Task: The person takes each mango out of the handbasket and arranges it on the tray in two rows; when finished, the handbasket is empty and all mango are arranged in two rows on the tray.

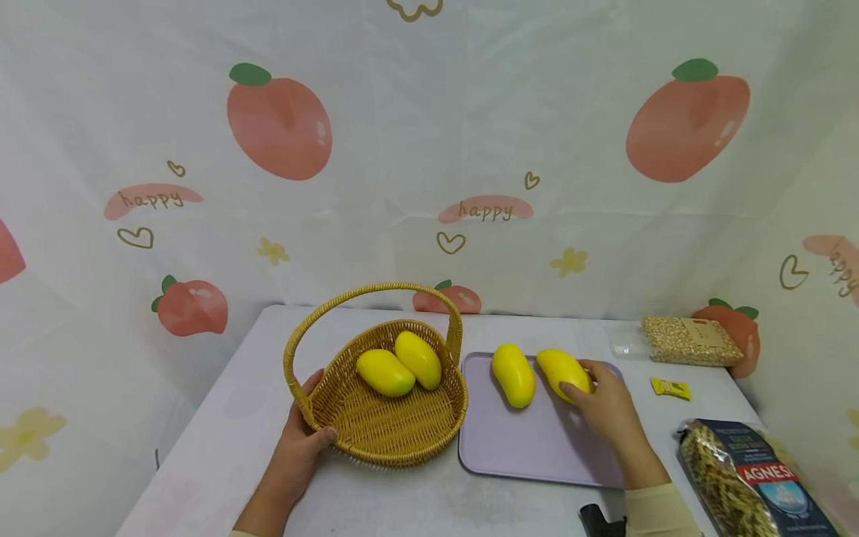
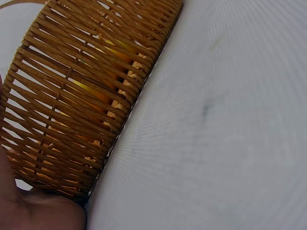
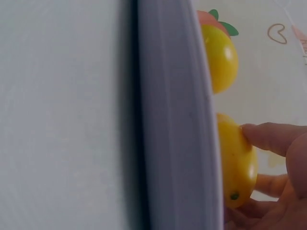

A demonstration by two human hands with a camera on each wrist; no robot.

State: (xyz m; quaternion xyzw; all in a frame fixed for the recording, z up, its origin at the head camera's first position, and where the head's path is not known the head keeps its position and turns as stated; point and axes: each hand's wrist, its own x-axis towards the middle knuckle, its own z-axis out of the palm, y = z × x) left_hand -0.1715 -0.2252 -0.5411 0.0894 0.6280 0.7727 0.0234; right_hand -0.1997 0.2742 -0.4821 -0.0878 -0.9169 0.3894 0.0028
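A wicker basket (image 1: 385,425) with a tall handle stands left of centre, and two yellow mangoes lie inside it, a left mango (image 1: 385,373) and a right mango (image 1: 419,360). My left hand (image 1: 300,445) grips the basket's left side, thumb over the rim; the left wrist view shows its woven wall (image 2: 72,96) close up. On the lilac tray (image 1: 530,447) two more mangoes lie side by side. My right hand (image 1: 605,401) holds the right-hand mango (image 1: 562,374) between thumb and fingers. The other tray mango (image 1: 514,376) lies untouched just left of it.
At the right edge lies a bag of pasta (image 1: 751,477). Behind it are a small yellow packet (image 1: 670,388) and a clear bag of pale grains or beans (image 1: 691,341). A black object (image 1: 599,520) sits by the right sleeve. A printed cloth (image 1: 429,134) hangs behind the table.
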